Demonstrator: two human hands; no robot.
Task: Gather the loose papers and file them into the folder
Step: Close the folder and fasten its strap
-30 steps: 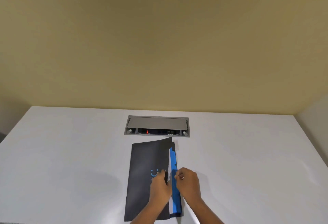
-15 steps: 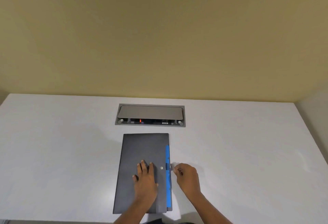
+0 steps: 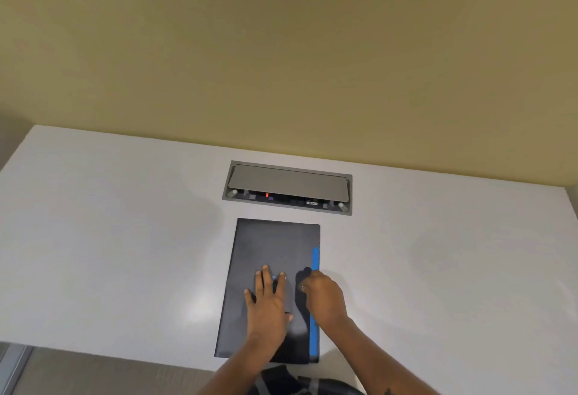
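Matte dark grey folder (image 3: 275, 247) is lying closed and flat on the white worktop (image 3: 125, 238), long side running away from me, near edge just about at the worktop's front edge. It's a plain slim rectangle with a slightly sheeny surface, and a bright blue strip (image 3: 315, 269) runs down its right edge. I can't see any loose papers out on the worktop from my feed.

Left hand (image 3: 267, 304) is spread wide, palm down, fingers splayed and pressing flat on the cover around its middle, not gripping anything. Right hand (image 3: 323, 296) is curled loosely over the folder's right side, on top of the blue strip, fingertips tucked under; I honestly can't tell whether it's pinching something or just resting there.

Behind the folder, set into the worktop, is a brushed grey metal cable box (image 3: 287, 186), a shallow rectangle with its lid tilted up and a tiny red light underneath. Smooth yellowish wall (image 3: 281, 50) behind all of it.
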